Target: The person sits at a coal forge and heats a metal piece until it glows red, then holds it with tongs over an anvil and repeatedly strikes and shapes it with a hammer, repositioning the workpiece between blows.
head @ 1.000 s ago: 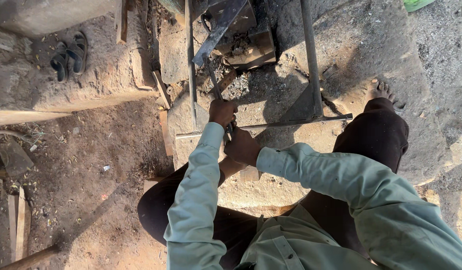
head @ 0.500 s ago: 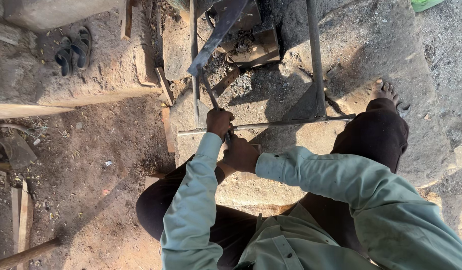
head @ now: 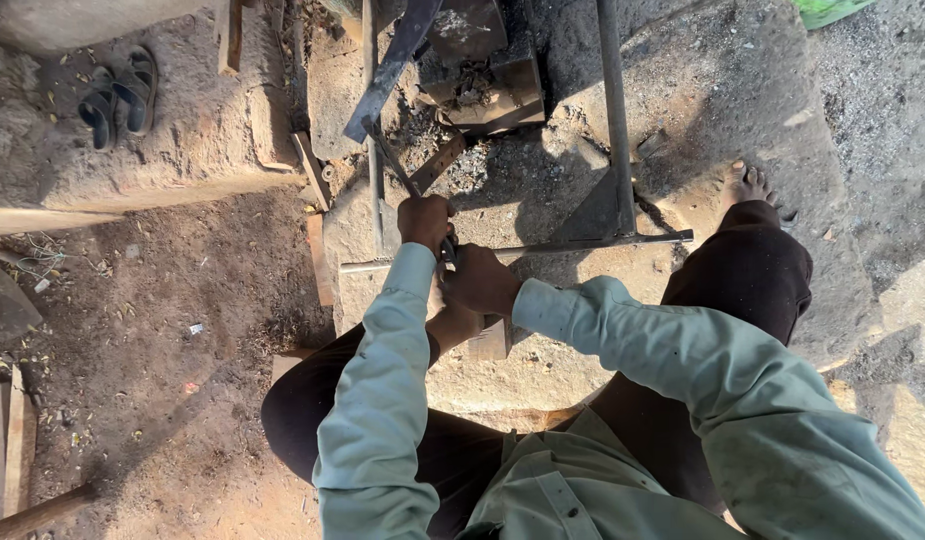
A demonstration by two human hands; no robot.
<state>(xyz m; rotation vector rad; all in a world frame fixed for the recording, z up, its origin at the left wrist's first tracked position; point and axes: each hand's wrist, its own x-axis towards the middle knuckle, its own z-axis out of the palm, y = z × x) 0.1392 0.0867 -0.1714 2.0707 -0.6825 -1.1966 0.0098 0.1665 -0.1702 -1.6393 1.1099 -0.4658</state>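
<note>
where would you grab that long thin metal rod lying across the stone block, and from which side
Grip the thin metal rod on its bare stretch right of the right hand, coming down from above. It lies flat across the stone block with open stone on the person's side, while the dark upright bar crowds its far side. The left hand already holds a tool near its left end, probably tongs.

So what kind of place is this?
Probably an outdoor metalworking spot, maybe a small forge: a dark metal frame, ash and debris on a stone slab, and bare dirt ground.
</note>
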